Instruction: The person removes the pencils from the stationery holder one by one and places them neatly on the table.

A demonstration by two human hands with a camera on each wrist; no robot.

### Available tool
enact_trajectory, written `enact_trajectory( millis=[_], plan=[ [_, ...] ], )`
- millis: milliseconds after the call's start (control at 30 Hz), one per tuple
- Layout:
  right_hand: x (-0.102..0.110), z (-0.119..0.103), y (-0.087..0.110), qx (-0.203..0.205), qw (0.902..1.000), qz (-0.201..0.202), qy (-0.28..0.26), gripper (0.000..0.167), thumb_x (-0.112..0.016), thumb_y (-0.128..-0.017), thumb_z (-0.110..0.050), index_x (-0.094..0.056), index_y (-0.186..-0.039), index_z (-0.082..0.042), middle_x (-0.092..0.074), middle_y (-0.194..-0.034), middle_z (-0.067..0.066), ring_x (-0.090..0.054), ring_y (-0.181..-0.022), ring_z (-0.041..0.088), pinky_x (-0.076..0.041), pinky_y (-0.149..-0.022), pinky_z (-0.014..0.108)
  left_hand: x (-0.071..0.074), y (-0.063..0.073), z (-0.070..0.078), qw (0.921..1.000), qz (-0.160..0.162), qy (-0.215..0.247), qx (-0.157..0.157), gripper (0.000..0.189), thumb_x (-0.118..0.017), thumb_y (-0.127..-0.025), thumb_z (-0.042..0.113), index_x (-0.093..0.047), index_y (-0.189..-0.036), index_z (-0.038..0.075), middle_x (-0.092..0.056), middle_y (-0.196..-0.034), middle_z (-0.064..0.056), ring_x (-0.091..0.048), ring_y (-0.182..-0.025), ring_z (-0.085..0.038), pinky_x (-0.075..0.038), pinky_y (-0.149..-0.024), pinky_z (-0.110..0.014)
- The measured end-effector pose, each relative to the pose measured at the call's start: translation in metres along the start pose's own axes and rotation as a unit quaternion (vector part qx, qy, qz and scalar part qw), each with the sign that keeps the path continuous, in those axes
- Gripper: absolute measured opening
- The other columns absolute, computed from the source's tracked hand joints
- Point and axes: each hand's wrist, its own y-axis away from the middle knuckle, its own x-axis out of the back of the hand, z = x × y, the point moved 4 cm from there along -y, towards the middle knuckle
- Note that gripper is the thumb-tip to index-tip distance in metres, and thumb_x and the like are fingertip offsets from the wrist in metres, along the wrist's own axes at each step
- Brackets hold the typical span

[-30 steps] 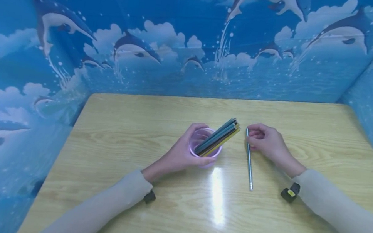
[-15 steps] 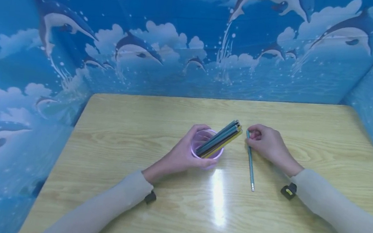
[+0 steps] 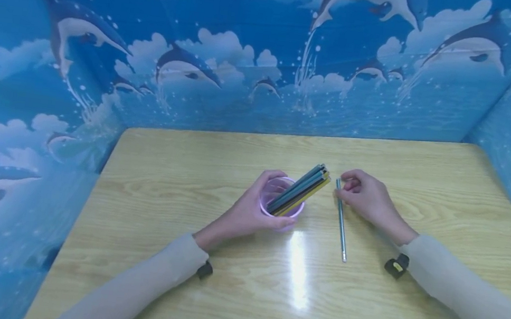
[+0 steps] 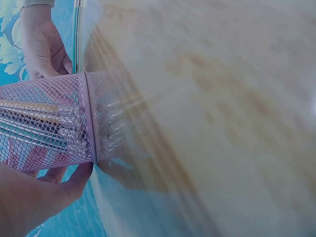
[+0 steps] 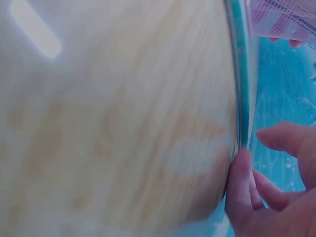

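In the head view my left hand (image 3: 247, 206) grips a pink mesh pen cup (image 3: 300, 211), fingers curled round its side. The cup's base (image 4: 89, 116) meets the tabletop in the left wrist view. Several teal, dark and yellow pencils (image 3: 299, 190) lean out of it to the right. One teal pencil (image 3: 342, 226) lies on the table right of the cup, its white end toward me. At its far end is my right hand (image 3: 368, 197). In the right wrist view one fingertip (image 5: 240, 160) touches that pencil, while another finger (image 5: 276, 136) stands apart from it.
The wood-grain table (image 3: 177, 171) carries a bright light reflection. Blue dolphin-print cloth (image 3: 225, 92) hangs along its back and both sides. Small black cameras (image 3: 396, 266) sit at both wrists.
The fingers of my right hand have parted, leaving a gap beside the lone pencil's far end. The left hand and the cup stay in place.
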Motion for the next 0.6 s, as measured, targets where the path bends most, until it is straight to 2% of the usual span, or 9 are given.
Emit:
enact_trajectory(
  millis=[167,300,433,600],
  plan=[
    [0.003,-0.001,0.008,-0.01,0.9987,0.032,-0.038,0.045,-0.073,-0.107,-0.023,-0.061,-0.141,0.003,-0.067,-0.121,0.018,-0.066,-0.11,0.032,-0.054,-0.082,0.025,0.001,0.001,0.0,1.0,0.001,-0.001,0.004,0.096,-0.095,-0.081,0.001,-0.04,-0.157,0.018,-0.059,-0.149,-0.008,-0.06,-0.136,-0.032,-0.047,-0.118,-0.045],
    [0.007,-0.007,0.018,-0.008,0.9934,0.065,-0.094,0.043,-0.07,-0.108,-0.024,-0.062,-0.141,0.003,-0.066,-0.126,0.017,-0.064,-0.109,0.023,-0.053,-0.086,0.02,0.0,0.001,0.0,1.0,0.001,-0.001,0.01,0.094,-0.095,-0.082,0.003,-0.04,-0.157,0.02,-0.059,-0.149,-0.007,-0.06,-0.136,-0.031,-0.047,-0.119,-0.046],
    [0.009,-0.016,0.028,0.016,0.9787,0.098,-0.18,0.042,-0.07,-0.109,-0.025,-0.062,-0.138,0.003,-0.067,-0.124,0.012,-0.067,-0.104,0.014,-0.058,-0.088,0.018,0.0,0.001,0.0,0.9999,-0.001,-0.003,0.012,0.093,-0.094,-0.084,0.005,-0.039,-0.157,0.021,-0.059,-0.149,-0.006,-0.059,-0.137,-0.03,-0.047,-0.119,-0.046],
    [0.008,-0.03,0.041,0.052,0.9562,0.122,-0.261,0.035,-0.069,-0.11,-0.024,-0.063,-0.133,0.002,-0.07,-0.116,0.006,-0.071,-0.099,0.014,-0.061,-0.091,0.023,0.0,0.001,0.0,0.9999,-0.003,-0.005,0.014,0.094,-0.094,-0.084,0.005,-0.039,-0.158,0.021,-0.059,-0.149,-0.006,-0.059,-0.137,-0.031,-0.047,-0.119,-0.046]
  ],
)
